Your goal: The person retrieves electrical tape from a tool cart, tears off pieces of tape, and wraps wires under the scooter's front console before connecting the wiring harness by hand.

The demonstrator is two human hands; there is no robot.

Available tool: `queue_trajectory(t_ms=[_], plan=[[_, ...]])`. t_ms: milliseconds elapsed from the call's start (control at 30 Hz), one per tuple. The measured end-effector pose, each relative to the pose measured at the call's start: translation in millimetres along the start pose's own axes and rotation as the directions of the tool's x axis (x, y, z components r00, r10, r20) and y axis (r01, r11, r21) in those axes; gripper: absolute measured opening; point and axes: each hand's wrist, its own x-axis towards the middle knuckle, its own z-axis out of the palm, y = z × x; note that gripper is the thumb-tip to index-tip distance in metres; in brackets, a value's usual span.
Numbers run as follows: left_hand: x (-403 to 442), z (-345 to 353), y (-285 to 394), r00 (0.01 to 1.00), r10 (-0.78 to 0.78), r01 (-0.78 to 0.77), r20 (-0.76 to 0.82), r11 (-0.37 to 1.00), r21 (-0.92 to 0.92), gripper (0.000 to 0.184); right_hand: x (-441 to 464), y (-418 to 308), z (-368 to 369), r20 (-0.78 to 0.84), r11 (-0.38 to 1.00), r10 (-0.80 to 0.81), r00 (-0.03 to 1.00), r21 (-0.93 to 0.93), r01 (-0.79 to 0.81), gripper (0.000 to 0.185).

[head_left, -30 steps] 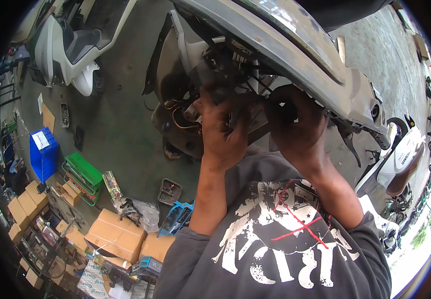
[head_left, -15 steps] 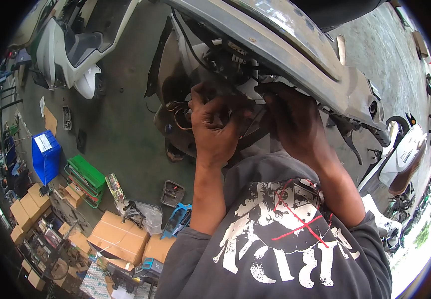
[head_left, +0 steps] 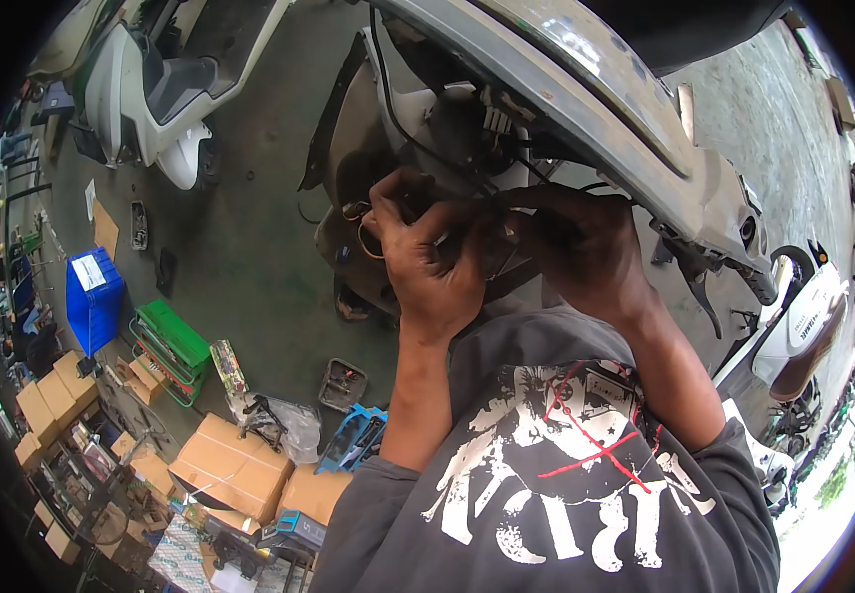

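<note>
My left hand is closed in a pinch below the scooter's dark inner parts. What its fingertips hold is too small and dark to name. Close on its right, my right hand is also closed, its fingertips nearly meeting the left ones, with its grip in shadow. Above both hands runs the dusty grey scooter body panel. A black cable curves down from the panel toward the fingers. Beside my left hand is a loop of brownish wire. A brake lever hangs to the right.
Another scooter stands at the upper left. Lower left are a blue crate, a green crate, cardboard boxes and a small parts tray. A white scooter is at the right.
Both hands have come closer together at the fingertips, and my right hand's fingers now bend inward. The scooter parts sit slightly further right in view.
</note>
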Motion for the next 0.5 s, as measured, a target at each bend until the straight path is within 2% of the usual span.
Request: queue_trajectory(t_ms=[133, 200, 267, 367, 433, 500], plan=[[1, -1, 11, 0.999, 0.043, -0.038, -0.032, 0.989, 0.146, 0.014, 2, -5, 0, -0.011, 0.999, -0.029, 1.000, -0.022, 0.029, 0.016], [0, 1, 19, 0.993, 0.096, -0.066, -0.075, 0.942, 0.330, 0.015, 2, -5, 0, -0.022, 0.999, -0.038, 0.999, -0.027, 0.037, 0.014], [-4, 9, 13, 0.986, 0.125, -0.086, -0.113, 0.951, 0.298, 0.017, 2, -4, 1, -0.007, 0.998, -0.011, 1.000, 0.060, 0.011, 0.010], [-5, 12, 8, 0.978, 0.149, -0.111, -0.143, 0.962, 0.250, 0.020, 4, 2, 1, -0.005, 0.999, -0.049, 0.999, 0.011, 0.049, 0.010], [-3, 12, 8, 0.980, 0.143, -0.108, -0.136, 0.966, 0.235, 0.021, 3, 9, 4, -0.001, 0.998, -0.051, 0.999, 0.047, 0.051, 0.010], [2, 10, 10, 0.995, 0.017, -0.003, -0.097, 0.989, 0.147, 0.021, 4, 13, 3, 0.006, 0.995, -0.054, 0.999, 0.087, 0.053, 0.010]])
